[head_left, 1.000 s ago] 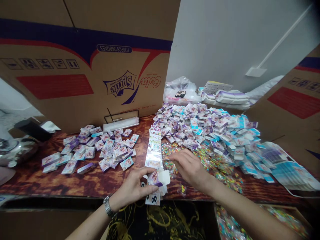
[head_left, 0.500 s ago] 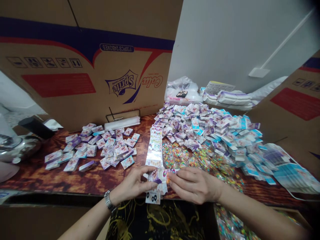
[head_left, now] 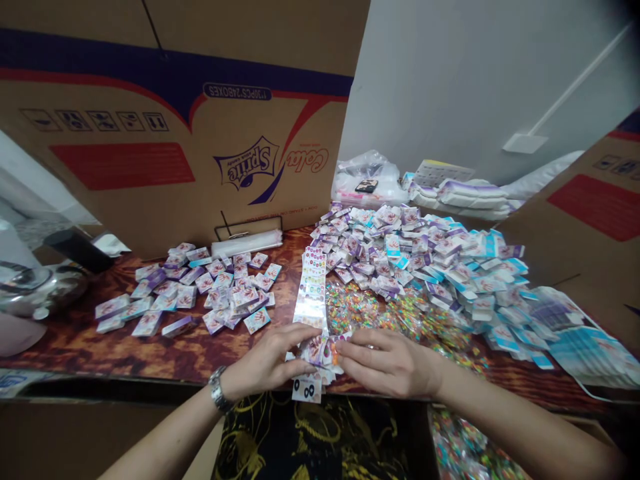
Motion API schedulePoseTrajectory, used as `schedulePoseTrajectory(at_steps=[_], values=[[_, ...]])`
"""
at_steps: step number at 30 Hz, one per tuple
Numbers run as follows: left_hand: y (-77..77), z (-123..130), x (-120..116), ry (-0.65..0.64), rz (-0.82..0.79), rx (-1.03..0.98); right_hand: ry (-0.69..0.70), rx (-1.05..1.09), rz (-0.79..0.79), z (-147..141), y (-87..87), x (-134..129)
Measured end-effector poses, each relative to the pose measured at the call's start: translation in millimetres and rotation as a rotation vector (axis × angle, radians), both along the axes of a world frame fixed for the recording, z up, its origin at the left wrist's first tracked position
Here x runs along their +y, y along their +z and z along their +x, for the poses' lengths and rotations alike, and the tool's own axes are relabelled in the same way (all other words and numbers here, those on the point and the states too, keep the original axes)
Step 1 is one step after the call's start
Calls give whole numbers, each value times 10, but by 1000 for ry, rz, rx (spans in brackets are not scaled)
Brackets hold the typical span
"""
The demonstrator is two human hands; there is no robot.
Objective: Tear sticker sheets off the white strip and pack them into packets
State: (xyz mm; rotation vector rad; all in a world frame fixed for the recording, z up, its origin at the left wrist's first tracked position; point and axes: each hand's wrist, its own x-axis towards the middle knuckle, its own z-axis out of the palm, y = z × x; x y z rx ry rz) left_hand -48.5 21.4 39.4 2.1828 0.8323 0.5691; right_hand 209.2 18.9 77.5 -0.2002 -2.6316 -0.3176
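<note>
within left hand (head_left: 265, 363), purple-white box (head_left: 315, 349)

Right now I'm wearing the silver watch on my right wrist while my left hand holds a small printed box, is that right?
Not quite: the head view shows the silver watch on your left wrist. Your left hand does hold a small printed box.

Packing workshop: big carton (head_left: 190, 150), heaped small boxes (head_left: 415, 243), colourful packets (head_left: 353, 310).
</note>
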Motion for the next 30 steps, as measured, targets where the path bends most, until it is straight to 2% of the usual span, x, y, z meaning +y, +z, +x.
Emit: schedulePoseTrajectory(at_steps=[6,9,13,15,19,24,27,30], values=[[1,9,-72,55,11,11,-113,-121,-28,-5,-56,-52],[-11,43,-114,66,25,24,-84,-224,-104,-47,-61,-58],[-39,101,-165,101,69,34,-87,-245,-242,-96,-56,-56],[-71,128,-193,142,115,30,-121,-208,-291,-103,-54,-63],[-169,189,-251,239,290,32,-165,-77,-283,-99,-48,-92],[-262,306,-297,363,509,71,-341,120,-478,-159,-90,-132],[-281,382,-302,416,561,89,-428,217,-488,-249,-168,-159],[-284,430,-296,443,544,59,-467,354,-517,-344,-231,-184]])
